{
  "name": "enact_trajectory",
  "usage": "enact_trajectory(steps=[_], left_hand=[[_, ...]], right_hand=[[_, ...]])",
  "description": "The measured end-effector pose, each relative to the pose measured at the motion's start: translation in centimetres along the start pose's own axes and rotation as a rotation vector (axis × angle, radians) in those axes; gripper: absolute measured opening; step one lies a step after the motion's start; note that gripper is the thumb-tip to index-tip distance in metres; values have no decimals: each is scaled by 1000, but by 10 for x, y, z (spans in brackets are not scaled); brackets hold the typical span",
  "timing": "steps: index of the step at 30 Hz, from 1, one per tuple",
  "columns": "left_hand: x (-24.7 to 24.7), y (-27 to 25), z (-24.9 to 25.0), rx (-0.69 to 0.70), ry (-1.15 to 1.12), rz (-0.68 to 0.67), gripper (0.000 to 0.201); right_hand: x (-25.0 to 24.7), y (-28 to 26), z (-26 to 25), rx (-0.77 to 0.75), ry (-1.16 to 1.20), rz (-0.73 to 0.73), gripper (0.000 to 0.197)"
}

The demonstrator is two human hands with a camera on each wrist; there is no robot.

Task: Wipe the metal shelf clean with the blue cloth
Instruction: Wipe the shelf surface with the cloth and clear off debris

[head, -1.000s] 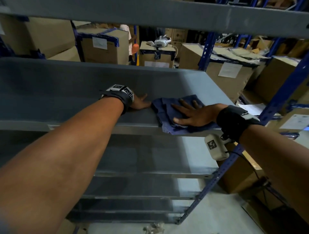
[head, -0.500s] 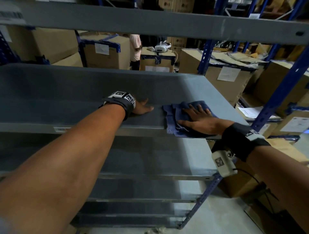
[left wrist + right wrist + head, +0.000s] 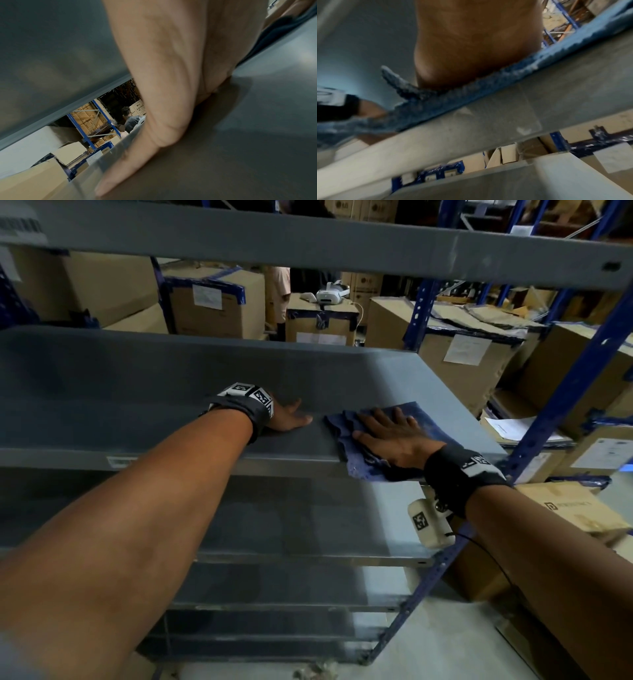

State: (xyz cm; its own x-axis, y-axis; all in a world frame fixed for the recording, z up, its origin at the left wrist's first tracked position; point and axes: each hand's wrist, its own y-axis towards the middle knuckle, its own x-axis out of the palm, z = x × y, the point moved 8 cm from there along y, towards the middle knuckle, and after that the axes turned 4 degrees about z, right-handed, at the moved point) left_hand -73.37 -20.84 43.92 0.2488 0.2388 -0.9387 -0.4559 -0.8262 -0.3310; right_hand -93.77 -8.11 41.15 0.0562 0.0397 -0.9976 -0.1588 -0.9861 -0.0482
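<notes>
The right hand (image 3: 394, 436) lay flat with fingers spread on the blue cloth (image 3: 416, 419), pressing it against the metal shelf (image 3: 137, 392) at its front right corner. The left hand (image 3: 287, 419) rested open on the bare shelf just left of the cloth, gripping nothing. Another shelf (image 3: 308, 237) hung above both hands. Beyond them stood cardboard boxes (image 3: 219, 306) and a blue rack post (image 3: 579, 392) to the right.

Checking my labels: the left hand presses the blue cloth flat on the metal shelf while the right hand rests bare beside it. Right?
Hands swapped: the head view shows the right hand pressing the blue cloth flat on the metal shelf, while the left hand rests bare beside it.
</notes>
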Motion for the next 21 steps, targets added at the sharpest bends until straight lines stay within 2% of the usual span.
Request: enact_trajectory(steps=[1,5,7,10,13,17,19,21], left_hand=[[-2,-1,0,6,-28,3,88],[0,-3,-1,0,-18,-4,85],[-3,-6,1,0,-22,3,85],[0,1,-1,0,-22,10,85],[-1,3,1,3,-25,20,84],[2,6,1,2,-80,24,80],[2,6,3,8,-85,31,79],[0,4,3,13,-65,29,81]], right_hand=[[1,-5,-3,-48,-18,0,78],[-11,-21,-7,-181,-3,98,54],[-14,-5,21,-118,-89,113,53],[-17,5,59,94,-153,93,61],[-11,-8,35,18,-197,119,63],[-10,-20,25,-33,23,142,62],[-15,-13,46,47,43,156,60],[-24,-8,76,244,71,175,54]])
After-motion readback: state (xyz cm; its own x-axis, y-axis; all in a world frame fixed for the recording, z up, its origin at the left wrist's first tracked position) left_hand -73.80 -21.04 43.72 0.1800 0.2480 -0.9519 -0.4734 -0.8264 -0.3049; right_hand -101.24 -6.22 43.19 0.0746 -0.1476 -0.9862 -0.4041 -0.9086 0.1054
